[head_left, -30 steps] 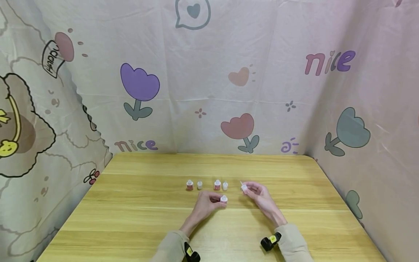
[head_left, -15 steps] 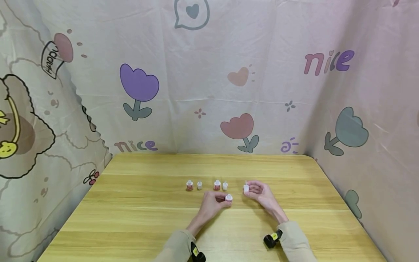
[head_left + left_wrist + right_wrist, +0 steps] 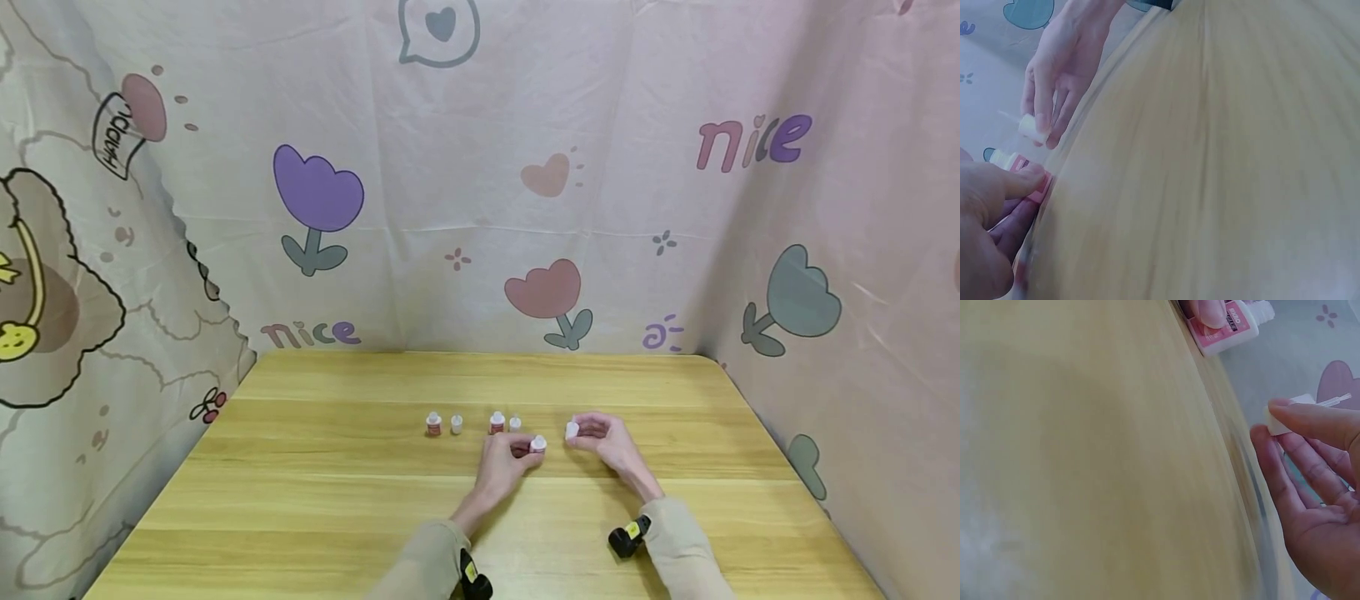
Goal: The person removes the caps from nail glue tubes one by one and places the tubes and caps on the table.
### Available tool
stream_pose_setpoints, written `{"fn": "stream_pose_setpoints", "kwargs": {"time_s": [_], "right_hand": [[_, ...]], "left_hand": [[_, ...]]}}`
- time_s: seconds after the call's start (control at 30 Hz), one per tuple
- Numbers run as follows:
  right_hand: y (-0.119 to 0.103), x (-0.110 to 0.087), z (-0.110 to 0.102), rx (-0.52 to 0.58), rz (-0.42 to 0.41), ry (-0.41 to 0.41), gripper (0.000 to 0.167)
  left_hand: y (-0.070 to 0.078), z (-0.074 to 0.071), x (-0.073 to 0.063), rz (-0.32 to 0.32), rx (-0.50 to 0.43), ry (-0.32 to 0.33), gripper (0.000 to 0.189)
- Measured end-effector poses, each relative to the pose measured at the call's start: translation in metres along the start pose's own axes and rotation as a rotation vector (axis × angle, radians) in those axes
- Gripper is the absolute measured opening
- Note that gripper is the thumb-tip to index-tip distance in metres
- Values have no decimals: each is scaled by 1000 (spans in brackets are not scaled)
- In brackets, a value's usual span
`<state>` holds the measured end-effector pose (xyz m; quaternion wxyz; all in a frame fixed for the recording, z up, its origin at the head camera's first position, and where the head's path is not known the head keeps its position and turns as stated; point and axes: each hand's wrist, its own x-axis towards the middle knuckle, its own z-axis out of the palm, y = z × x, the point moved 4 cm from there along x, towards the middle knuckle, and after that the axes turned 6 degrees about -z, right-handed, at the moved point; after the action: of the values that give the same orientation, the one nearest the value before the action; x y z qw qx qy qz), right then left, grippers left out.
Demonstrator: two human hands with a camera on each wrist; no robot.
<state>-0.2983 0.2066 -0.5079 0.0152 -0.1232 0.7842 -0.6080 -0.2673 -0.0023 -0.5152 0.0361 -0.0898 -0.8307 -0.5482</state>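
Observation:
In the head view my left hand (image 3: 498, 467) grips a small pink-labelled glue bottle (image 3: 537, 446) between thumb and fingers. The bottle's white neck is uncapped, as the right wrist view shows on the same bottle (image 3: 1225, 330). To its right, my right hand (image 3: 613, 443) pinches a white brush cap (image 3: 572, 431). A thin brush (image 3: 1335, 400) sticks out of that cap, clear of the bottle. Behind my left hand stand a second bottle (image 3: 497, 422) and its white cap (image 3: 515, 424). Further left are another bottle (image 3: 433, 424) and cap (image 3: 457, 425), both upright.
The wooden table (image 3: 315, 483) lies under both hands. A printed cloth (image 3: 435, 283) hangs behind it and along both sides. Black wrist cameras sit at my left cuff (image 3: 474, 577) and right cuff (image 3: 628, 537).
My left hand has moved right and slightly away from me with the bottle, partly covering the middle bottle. My right hand has shifted slightly right, and the brush cap in it has turned.

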Motion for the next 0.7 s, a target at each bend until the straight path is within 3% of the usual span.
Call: {"fn": "stream_pose_setpoints", "kwargs": {"time_s": [0.43,0.7], "right_hand": [[5,4,-6,-48,4,6,41],[7,6,-8,-83,49,27,40]], "left_hand": [[7,19,6,-28,-24,26,19],[13,29,11,-28,53,70,19]]}}
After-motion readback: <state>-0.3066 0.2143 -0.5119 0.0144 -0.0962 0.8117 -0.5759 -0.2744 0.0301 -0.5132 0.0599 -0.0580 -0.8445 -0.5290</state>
